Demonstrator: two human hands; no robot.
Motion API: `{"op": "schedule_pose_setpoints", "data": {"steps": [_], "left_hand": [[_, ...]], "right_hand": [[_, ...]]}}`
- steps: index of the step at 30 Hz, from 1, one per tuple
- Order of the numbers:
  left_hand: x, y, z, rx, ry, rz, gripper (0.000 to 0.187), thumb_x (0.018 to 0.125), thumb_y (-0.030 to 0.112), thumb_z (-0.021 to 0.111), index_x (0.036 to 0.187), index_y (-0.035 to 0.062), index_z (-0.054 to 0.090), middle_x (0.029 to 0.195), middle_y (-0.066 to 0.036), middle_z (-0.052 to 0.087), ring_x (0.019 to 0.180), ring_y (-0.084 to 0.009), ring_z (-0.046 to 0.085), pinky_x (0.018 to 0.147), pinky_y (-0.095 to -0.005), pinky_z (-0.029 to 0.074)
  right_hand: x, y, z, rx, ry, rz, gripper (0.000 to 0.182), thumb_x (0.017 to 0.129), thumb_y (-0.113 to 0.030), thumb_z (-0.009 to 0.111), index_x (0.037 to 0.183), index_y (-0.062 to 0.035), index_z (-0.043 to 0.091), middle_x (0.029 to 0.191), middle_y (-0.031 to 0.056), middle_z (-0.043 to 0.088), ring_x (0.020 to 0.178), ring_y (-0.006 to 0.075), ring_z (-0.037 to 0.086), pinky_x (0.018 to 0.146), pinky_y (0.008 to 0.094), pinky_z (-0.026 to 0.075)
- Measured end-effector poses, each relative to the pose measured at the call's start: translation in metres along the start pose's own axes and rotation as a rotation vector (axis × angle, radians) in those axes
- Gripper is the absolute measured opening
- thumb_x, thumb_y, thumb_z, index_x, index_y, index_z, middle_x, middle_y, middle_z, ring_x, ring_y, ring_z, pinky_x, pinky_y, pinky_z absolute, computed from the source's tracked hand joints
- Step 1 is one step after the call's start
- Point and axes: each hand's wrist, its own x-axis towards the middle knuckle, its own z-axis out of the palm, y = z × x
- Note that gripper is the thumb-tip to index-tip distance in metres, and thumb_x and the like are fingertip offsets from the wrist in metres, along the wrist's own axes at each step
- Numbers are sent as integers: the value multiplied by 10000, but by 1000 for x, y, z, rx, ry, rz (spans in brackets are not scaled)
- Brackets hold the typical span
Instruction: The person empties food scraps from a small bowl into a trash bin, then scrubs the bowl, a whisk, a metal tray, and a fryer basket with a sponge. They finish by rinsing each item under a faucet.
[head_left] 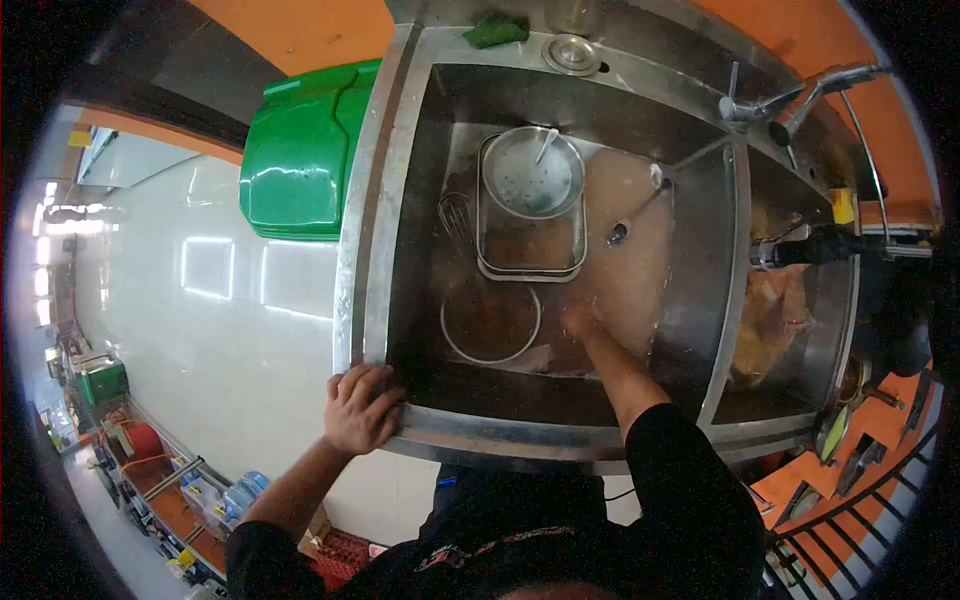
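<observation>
My left hand [362, 408] rests on the front left corner of the steel sink [480, 425], its fingers spread over the rim. My right hand [580, 318] reaches down into the cloudy water of the large basin; its fingers are blurred under the water, so I cannot see what they hold. Left of it lies a round pan or bowl [443, 335], mostly submerged. Beyond it a rectangular metal tray [530, 270] stands in the water, with a round metal bowl [520, 165] of sudsy water and a light-handled utensil [547, 146] on it. A whisk [456, 222] lies beside the tray.
A green scrubbing pad [496, 31] and a round metal lid or strainer [571, 55] sit on the back ledge. Taps [800, 105] rise at the right, beside a second basin holding a yellowish bag [765, 320]. A green bin [305, 155] stands left of the sink.
</observation>
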Motion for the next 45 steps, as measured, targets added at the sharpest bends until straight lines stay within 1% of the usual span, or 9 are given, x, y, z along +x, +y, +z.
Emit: {"op": "schedule_pose_setpoints", "data": {"steps": [5, 7, 13, 16, 17, 26, 29, 32, 45], "left_hand": [[0, -4, 3, -5, -31, -16, 296, 741, 262, 697, 1027, 188, 682, 1287, -60, 555, 1211, -269, 486, 945, -460, 343], [-3, -6, 7, -40, -51, -3, 314, 733, 246, 683, 1040, 182, 686, 1298, -89, 537, 1210, -334, 463, 964, -509, 333], [-5, -10, 10, -63, -73, -9, 353, 691, 245, 695, 1040, 190, 689, 1284, -79, 548, 1199, -327, 476, 953, -508, 337], [-5, -12, 15, -56, -56, -8, 362, 679, 251, 699, 1037, 191, 692, 1288, -86, 547, 1200, -333, 473, 952, -504, 336], [-1, -9, 12, -12, -29, -10, 319, 688, 247, 706, 1001, 187, 700, 1265, -56, 579, 1196, -277, 499, 935, -446, 356], [-1, -9, 17, -5, -62, -20, 295, 692, 249, 700, 983, 203, 713, 1260, -46, 587, 1189, -276, 497, 951, -444, 343], [-3, -9, 20, -7, -45, 5, 293, 694, 224, 680, 982, 171, 701, 1267, -97, 567, 1167, -339, 491, 959, -493, 339], [-1, -8, 16, -2, -47, 2, 297, 692, 240, 695, 986, 201, 712, 1266, -51, 581, 1196, -285, 491, 964, -453, 328], [-2, -9, 17, -21, -30, -14, 301, 677, 210, 691, 977, 187, 708, 1272, -52, 582, 1199, -281, 498, 951, -452, 345]], "right_hand": [[31, -5, 11, 43, 86, -62, 381, 890, -326, 585, 1166, -67, 627, 1275, 192, 566, 1242, 343, 502, 1056, 514, 383], [44, -9, 11, 50, 103, -66, 387, 894, -328, 577, 1177, -68, 618, 1281, 192, 561, 1247, 344, 497, 1059, 513, 379], [78, -23, 20, 78, 194, -30, 403, 906, -332, 552, 1210, -70, 593, 1302, 192, 545, 1260, 350, 480, 1069, 508, 369], [82, -17, 28, 85, 229, -36, 411, 912, -334, 540, 1226, -72, 580, 1312, 192, 537, 1267, 352, 472, 1074, 506, 364], [82, -16, 29, 89, 238, -44, 414, 914, -335, 536, 1232, -72, 576, 1316, 192, 534, 1270, 353, 469, 1075, 505, 363], [83, -17, 14, 105, 276, -94, 439, 932, -341, 499, 1281, -77, 537, 1346, 191, 510, 1290, 360, 445, 1090, 498, 348], [84, -18, 11, 107, 281, -110, 447, 938, -343, 486, 1297, -78, 525, 1357, 191, 502, 1297, 363, 437, 1095, 496, 343], [85, -19, 7, 109, 289, -120, 456, 945, -345, 474, 1314, -80, 512, 1367, 191, 494, 1304, 365, 428, 1100, 493, 338], [81, -16, -2, 89, 314, -170, 494, 971, -353, 421, 1384, -86, 457, 1411, 191, 459, 1334, 376, 393, 1121, 483, 316]]}}
